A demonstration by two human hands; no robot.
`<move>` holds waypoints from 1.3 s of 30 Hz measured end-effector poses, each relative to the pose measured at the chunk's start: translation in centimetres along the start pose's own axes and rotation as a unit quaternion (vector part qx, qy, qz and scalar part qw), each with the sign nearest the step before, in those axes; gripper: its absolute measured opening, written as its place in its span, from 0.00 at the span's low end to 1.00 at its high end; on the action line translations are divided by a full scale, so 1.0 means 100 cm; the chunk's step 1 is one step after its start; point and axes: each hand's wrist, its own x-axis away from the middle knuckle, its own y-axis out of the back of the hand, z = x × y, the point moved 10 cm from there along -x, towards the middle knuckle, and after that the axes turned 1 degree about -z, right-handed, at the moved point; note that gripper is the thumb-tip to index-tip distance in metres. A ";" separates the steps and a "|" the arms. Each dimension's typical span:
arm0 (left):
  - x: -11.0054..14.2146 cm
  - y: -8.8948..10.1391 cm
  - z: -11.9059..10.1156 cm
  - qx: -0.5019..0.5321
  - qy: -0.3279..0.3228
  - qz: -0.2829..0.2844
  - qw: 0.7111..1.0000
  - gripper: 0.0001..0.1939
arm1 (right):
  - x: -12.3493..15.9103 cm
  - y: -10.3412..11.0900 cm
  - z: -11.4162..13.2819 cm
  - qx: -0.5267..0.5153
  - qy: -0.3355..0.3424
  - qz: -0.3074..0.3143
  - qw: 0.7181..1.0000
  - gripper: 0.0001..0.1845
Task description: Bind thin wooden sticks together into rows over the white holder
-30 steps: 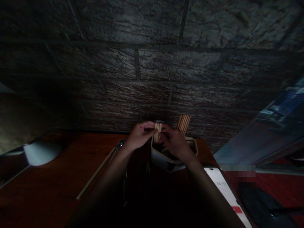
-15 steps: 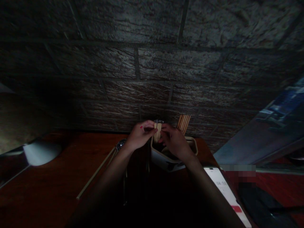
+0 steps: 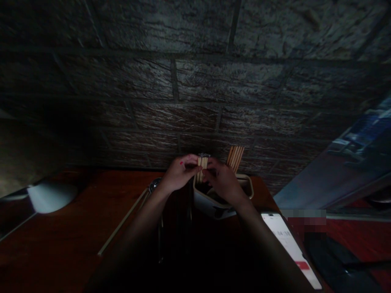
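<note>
My left hand (image 3: 182, 173) and my right hand (image 3: 223, 179) meet around a bundle of pale chopsticks (image 3: 202, 163), held upright over the left end of a light-rimmed container (image 3: 214, 209). Thumb and fingers of the left close on the bundle from one side; the right's fingers press it from the other. Dark shadow hides the bundle's lower ends inside the container. A second group of browner chopsticks (image 3: 236, 158) stands in the container behind my right hand. Shiny metal spoon bowls (image 3: 155, 184) lie left of my left forearm, beside loose chopsticks (image 3: 122, 224).
A brick-patterned wall (image 3: 195, 81) rises right behind the wooden table (image 3: 82, 203). At the right edge lies a phone (image 3: 288, 244) with a lit timer. A white shade-like object (image 3: 51, 197) is at the left. Deep shadow covers the near middle.
Both hands stay at the bundle; the right fingers have shifted slightly against it. The view has moved a little.
</note>
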 end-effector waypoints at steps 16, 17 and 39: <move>0.000 0.003 -0.003 0.018 0.005 -0.018 1.000 0.08 | 0.000 0.003 0.005 0.004 0.006 -0.008 1.000 0.09; 0.000 0.003 -0.003 0.017 0.004 -0.019 1.000 0.08 | 0.000 0.003 0.005 0.004 0.005 -0.007 1.000 0.10; 0.000 0.003 -0.001 0.012 0.006 -0.016 1.000 0.08 | 0.001 0.003 0.002 -0.015 0.006 -0.003 1.000 0.11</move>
